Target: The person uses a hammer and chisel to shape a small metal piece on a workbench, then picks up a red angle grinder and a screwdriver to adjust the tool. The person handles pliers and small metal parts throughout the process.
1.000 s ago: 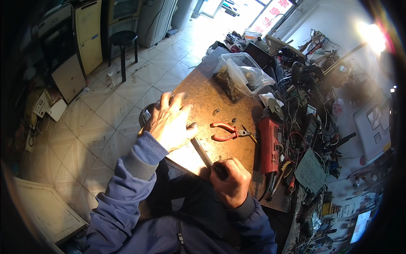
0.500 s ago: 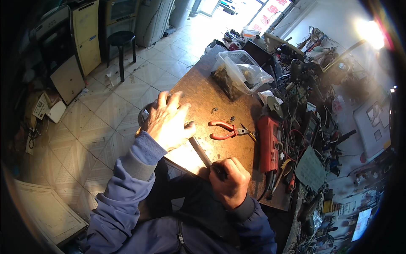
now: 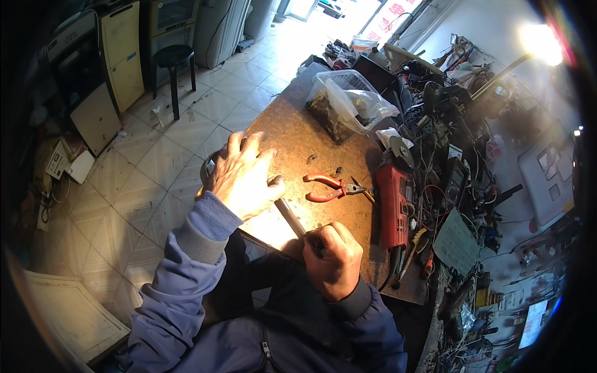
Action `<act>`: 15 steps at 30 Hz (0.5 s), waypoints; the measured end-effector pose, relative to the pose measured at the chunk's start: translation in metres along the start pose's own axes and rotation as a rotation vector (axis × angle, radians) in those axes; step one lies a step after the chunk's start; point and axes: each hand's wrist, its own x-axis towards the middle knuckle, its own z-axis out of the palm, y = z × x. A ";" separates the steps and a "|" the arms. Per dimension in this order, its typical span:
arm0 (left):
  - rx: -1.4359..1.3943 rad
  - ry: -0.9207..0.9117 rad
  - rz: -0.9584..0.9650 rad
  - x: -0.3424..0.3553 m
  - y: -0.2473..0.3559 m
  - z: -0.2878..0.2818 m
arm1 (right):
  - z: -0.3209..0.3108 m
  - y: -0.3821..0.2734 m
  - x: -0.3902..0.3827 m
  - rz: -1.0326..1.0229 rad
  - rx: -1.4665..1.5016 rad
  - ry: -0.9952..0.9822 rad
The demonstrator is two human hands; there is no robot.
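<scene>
My left hand [image 3: 241,180] lies over a round metal part [image 3: 209,166] at the table's left edge. Its fingers are spread and bent over the part, most of which is hidden under the palm. In my closed right hand [image 3: 334,258] is a flat metal bar [image 3: 291,217] with a dark grip, perhaps a file. The bar slants up and left, its far end close below my left thumb. Red-handled pliers [image 3: 336,188] lie with parted handles on the brown table [image 3: 280,133], right of my left hand. Two small dark bits [image 3: 339,171] sit just beyond them.
A red angle grinder [image 3: 393,199] lies right of the pliers. Farther back stands a clear plastic bin [image 3: 348,102] with a bag in it. Tangled cables and tools [image 3: 444,130] crowd the right side under a bright lamp [image 3: 541,45]. A black stool [image 3: 174,57] stands on the tiled floor.
The whole view has shifted slightly. My right hand has rolled a little on the grip, and slightly less of the bar shows. My left hand stays over the metal part.
</scene>
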 end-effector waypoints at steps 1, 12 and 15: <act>-0.005 -0.002 -0.001 0.000 -0.001 0.001 | 0.001 0.000 0.001 -0.006 -0.014 -0.002; -0.033 0.000 0.011 0.000 0.000 0.000 | -0.002 0.000 -0.001 0.003 -0.016 -0.014; -0.026 0.011 0.013 0.000 -0.001 0.001 | -0.005 -0.001 -0.003 0.019 0.004 -0.022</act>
